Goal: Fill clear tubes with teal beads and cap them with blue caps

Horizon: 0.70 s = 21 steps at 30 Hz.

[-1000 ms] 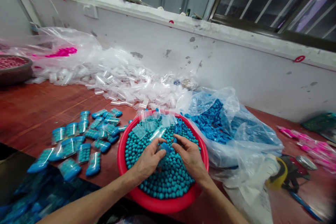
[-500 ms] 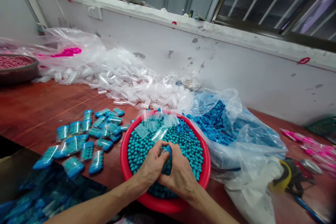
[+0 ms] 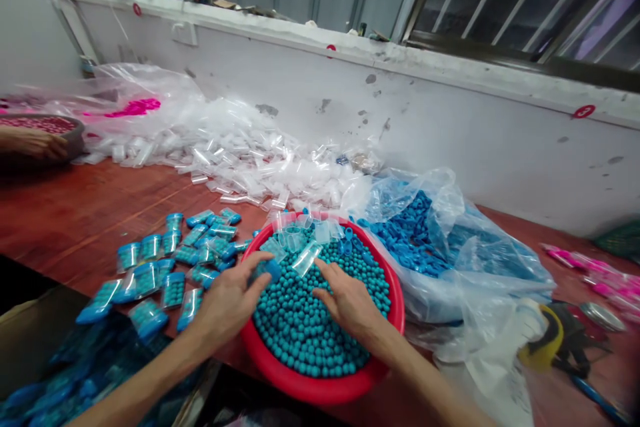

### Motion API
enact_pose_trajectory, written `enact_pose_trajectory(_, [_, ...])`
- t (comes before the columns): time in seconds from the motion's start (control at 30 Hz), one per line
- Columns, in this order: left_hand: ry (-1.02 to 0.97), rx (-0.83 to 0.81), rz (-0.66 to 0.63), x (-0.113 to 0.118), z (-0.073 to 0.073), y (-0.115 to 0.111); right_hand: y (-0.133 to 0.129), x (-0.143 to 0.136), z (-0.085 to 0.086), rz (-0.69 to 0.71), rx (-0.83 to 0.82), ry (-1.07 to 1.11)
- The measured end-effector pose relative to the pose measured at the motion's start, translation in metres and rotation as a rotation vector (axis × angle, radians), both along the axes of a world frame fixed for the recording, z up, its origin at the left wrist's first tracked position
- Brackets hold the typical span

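My left hand (image 3: 233,297) is closed around a small clear container with a blue cap (image 3: 267,269), over the left rim of a red basin (image 3: 397,307); the container is slightly blurred. Round teal beads (image 3: 320,347) fill the basin. My right hand (image 3: 345,293) hovers above the beads, fingers apart and holding nothing, its fingertips close to a clear plastic tube (image 3: 306,257). More empty clear tubes and a few blue caps (image 3: 349,235) lie on the beads at the far side of the basin.
Filled containers (image 3: 173,289) lie left of the basin, others in a box (image 3: 55,380) below. Clear tubes (image 3: 240,147) are heaped behind. A bag of blue parts (image 3: 415,233) sits right. Another person's hand (image 3: 37,144) is in a bowl of pink beads (image 3: 75,137).
My hands have separated: the left moved left with the capped container, the right let go of it and opened over the beads. Another person's hand has appeared at far left.
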<state>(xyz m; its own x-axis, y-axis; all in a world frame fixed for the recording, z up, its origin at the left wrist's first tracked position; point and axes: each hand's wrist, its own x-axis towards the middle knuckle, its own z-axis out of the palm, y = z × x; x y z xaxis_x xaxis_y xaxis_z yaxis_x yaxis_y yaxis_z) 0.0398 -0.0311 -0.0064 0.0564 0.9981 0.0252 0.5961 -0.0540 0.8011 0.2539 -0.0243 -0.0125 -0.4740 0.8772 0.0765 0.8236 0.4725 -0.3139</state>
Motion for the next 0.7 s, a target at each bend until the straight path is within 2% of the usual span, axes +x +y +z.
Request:
enact_pose_trajectory(0.07, [0.333,0.100,0.112,-0.026,0.006,0.003,0.019,0.000,-0.003,-0.053,0.122,-0.145])
enact_pose_trajectory(0.13, [0.624,0.235,0.214,-0.038,0.010,0.005,0.036,-0.004,-0.008,-0.062,0.244,-0.270])
enact_pose_trajectory(0.23, [0.818,0.374,0.229,-0.027,0.009,0.004,0.051,-0.013,-0.012,-0.040,0.360,-0.373])
enact_pose_trajectory(0.4, [0.761,0.400,-0.035,0.034,-0.008,0.003,0.047,-0.016,-0.012,0.007,0.418,-0.378])
enact_pose_trajectory(0.5, [0.711,0.405,-0.175,0.058,-0.018,0.008,0.035,-0.008,-0.011,0.040,0.388,-0.319])
enact_pose_trajectory(0.57, [0.632,0.352,-0.268,0.061,-0.023,0.012,0.028,0.000,-0.011,0.065,0.332,-0.255])
enact_pose_trajectory(0.7, [0.407,0.150,-0.452,0.049,-0.022,0.019,0.016,0.016,-0.008,0.137,0.122,-0.134])
